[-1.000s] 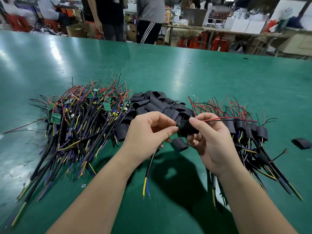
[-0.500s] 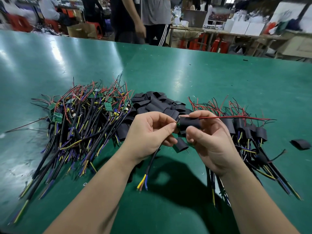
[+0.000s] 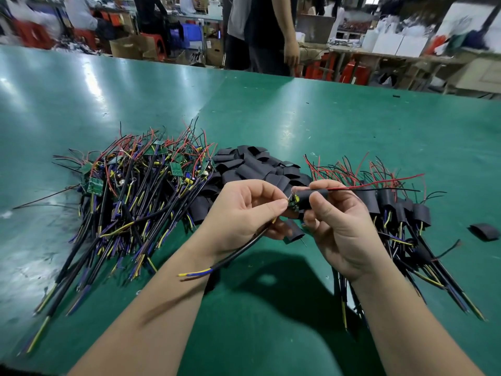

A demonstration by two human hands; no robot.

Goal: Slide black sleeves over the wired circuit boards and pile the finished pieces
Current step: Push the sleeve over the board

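Observation:
My left hand (image 3: 244, 213) pinches the end of a wired circuit board (image 3: 294, 203) whose thick black cable hangs down past my wrist. My right hand (image 3: 339, 221) holds a black sleeve (image 3: 311, 198) that covers most of that board; thin red and black wires stick out of the sleeve's right end. A pile of bare boards with wires (image 3: 130, 191) lies at the left, a heap of loose black sleeves (image 3: 254, 166) in the middle, and a pile of sleeved pieces (image 3: 401, 213) at the right.
The green table (image 3: 298, 118) stretches far back. One stray sleeve (image 3: 485, 232) lies at the far right and another (image 3: 292, 234) under my hands. People stand beyond the table's far edge among boxes and benches.
The sleeve has slid left along the thin wires and now covers most of the board. Both hands rose a little, and the cable's tail swung left.

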